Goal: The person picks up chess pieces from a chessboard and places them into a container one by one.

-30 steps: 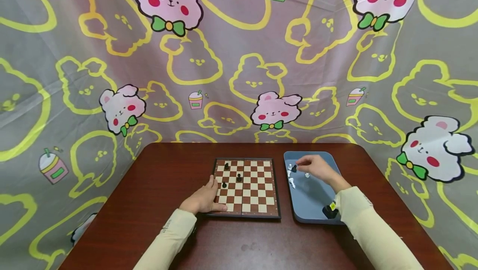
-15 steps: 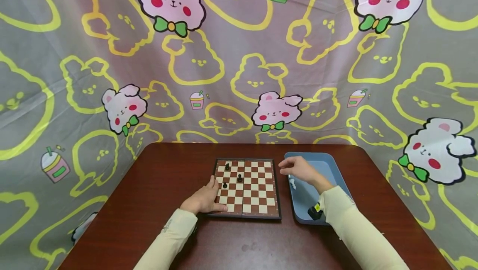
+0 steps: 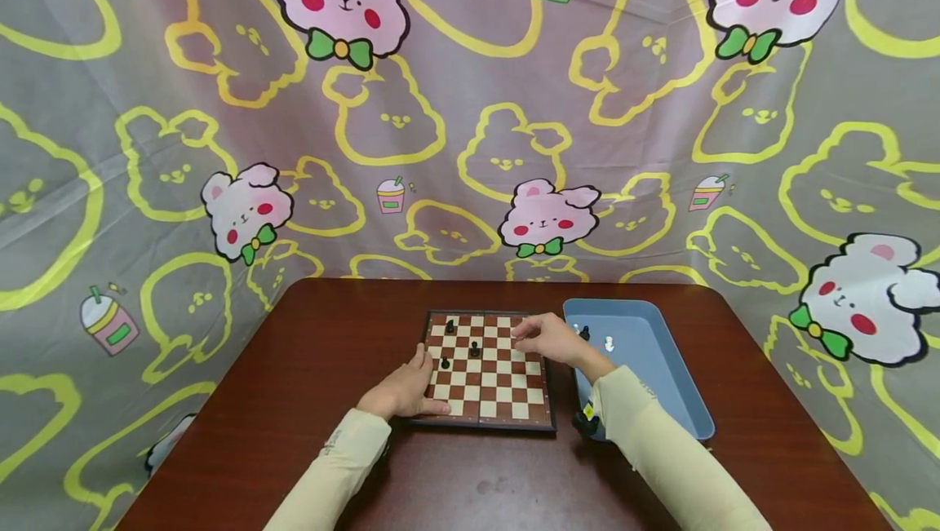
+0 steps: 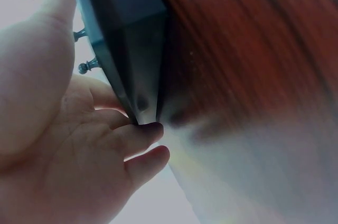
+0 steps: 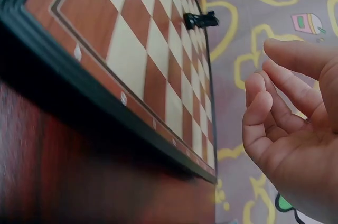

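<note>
The brown-and-cream chessboard (image 3: 507,391) lies on the table, with several black chess pieces on its left half. Among them are a pawn (image 3: 475,347) and another small piece (image 3: 445,363). At the board's near left corner, my left hand (image 3: 400,391) grips the edge, thumb on top and fingers along the side. My right hand (image 3: 551,339) hovers over the board's right side, fingers loosely bent. In the right wrist view, no piece shows between that hand's fingertips (image 5: 265,49), and a black piece (image 5: 200,20) stands on the board beyond.
To the right of the board is a blue tray (image 3: 661,368), partly covered by my right forearm. It holds a black chess piece (image 3: 584,333), a white piece (image 3: 609,343) and more white partly hidden. A patterned cloth (image 3: 441,188) surrounds the table (image 3: 352,311).
My right hand has moved left from above the tray to above the board's right side. The black piece near its fingertips earlier lies in the tray. My left hand stays put.
</note>
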`<state>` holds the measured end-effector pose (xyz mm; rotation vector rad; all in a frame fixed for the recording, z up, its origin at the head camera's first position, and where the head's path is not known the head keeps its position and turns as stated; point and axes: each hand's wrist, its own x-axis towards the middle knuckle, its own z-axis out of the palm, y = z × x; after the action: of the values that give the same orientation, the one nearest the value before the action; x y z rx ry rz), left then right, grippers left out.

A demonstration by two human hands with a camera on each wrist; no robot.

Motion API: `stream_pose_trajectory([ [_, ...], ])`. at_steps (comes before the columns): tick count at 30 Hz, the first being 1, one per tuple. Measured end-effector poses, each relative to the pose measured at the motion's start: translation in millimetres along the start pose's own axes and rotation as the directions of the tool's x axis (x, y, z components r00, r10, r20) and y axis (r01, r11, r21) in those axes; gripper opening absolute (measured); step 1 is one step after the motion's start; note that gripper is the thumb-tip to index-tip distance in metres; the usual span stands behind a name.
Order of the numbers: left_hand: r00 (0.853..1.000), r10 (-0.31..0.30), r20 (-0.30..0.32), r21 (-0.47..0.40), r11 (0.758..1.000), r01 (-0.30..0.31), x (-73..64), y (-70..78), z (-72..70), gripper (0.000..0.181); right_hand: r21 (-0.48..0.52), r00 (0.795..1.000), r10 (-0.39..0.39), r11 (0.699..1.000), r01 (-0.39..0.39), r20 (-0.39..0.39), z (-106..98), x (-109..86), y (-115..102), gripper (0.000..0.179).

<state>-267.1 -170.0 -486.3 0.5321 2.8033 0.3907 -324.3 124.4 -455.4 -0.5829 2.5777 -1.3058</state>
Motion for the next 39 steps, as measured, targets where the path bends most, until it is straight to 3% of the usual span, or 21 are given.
stream_pose_trajectory([
  [10, 1.0, -0.004, -0.005, 0.003, 1.0, 0.004, 1.0, 1.8, -3.7, 0.113, 0.018, 0.999, 0.012, 1.0, -0.013, 0.05, 23, 14.6, -1, 0.026],
  [18, 1.0, 0.0, -0.003, -0.001, 1.0, 0.0, 2.8, -0.1, -1.5, 0.112, -0.023, 0.997, 0.01, 1.0, -0.008, 0.075, 37, 25.5, -6, 0.025],
  [29, 1.0, 0.001, -0.002, -0.018, 1.0, -0.001, 2.2, -1.5, -1.9, 0.113, -0.031, 0.999, -0.021, 0.999, 0.023, 0.046, 53, 37.3, -4, 0.027],
  [39, 1.0, -0.012, -0.001, -0.023, 1.0, 0.012, 1.1, -0.1, -2.9, 0.112, -0.071, 0.997, -0.01, 0.997, 0.015, 0.072, 62, 43.2, -12, 0.034],
])
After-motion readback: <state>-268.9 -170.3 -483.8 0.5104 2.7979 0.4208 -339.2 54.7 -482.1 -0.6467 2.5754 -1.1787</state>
